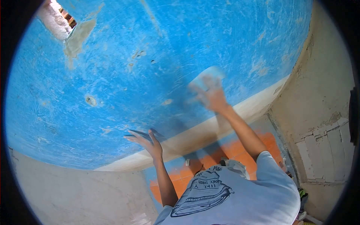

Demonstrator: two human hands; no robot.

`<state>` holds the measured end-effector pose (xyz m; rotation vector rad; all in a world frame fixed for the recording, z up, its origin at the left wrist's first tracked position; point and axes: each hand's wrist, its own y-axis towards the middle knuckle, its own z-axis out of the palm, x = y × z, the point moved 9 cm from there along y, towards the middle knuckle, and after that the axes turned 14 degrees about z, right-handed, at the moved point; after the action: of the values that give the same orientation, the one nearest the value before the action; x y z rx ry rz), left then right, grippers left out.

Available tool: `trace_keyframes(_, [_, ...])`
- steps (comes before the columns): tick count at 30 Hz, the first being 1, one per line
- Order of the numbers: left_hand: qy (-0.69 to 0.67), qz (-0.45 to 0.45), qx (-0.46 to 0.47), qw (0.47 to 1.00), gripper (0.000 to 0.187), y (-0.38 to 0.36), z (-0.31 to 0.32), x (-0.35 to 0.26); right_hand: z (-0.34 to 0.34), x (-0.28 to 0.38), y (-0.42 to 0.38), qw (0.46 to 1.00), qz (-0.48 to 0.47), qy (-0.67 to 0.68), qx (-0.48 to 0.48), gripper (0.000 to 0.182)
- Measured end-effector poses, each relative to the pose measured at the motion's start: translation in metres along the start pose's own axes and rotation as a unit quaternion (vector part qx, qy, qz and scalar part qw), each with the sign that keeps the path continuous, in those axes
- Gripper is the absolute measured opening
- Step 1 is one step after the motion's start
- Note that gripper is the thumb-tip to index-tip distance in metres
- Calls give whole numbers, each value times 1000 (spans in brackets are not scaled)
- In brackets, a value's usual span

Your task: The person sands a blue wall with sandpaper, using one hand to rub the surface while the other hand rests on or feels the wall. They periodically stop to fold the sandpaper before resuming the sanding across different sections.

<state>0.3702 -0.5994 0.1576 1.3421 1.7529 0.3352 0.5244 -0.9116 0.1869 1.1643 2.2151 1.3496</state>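
Note:
The blue painted wall (123, 75) fills most of the view, scuffed with pale scratches and patches. My right hand (213, 93) presses a pale sheet (215, 71) against it, fingers spread, blurred by motion. What the sheet is made of cannot be made out, though it looks like sandpaper. Lower and to the left, my left hand (148, 144) is held with its fingers stretched out and thumb apart, at or very near the wall. Dark shadow shapes lie beside its fingers, and nothing shows in its grasp.
Below the blue runs a whitish band (195, 138) of wall, above an orange tiled floor (176, 183). Bare grey walls (71, 191) stand on both sides. A jagged opening (60, 20) shows at upper left, and small holes (90, 100) pit the paint.

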Motion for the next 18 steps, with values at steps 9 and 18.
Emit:
trace_keyframes(9, [-49,-10,-19,999,96,17,-44,72,-20,9,20,818,363,317,-314,67])
trace_keyframes(18, [-117,50,15,992,89,13,-30,106,24,39,-6,896,303,262,-192,67])
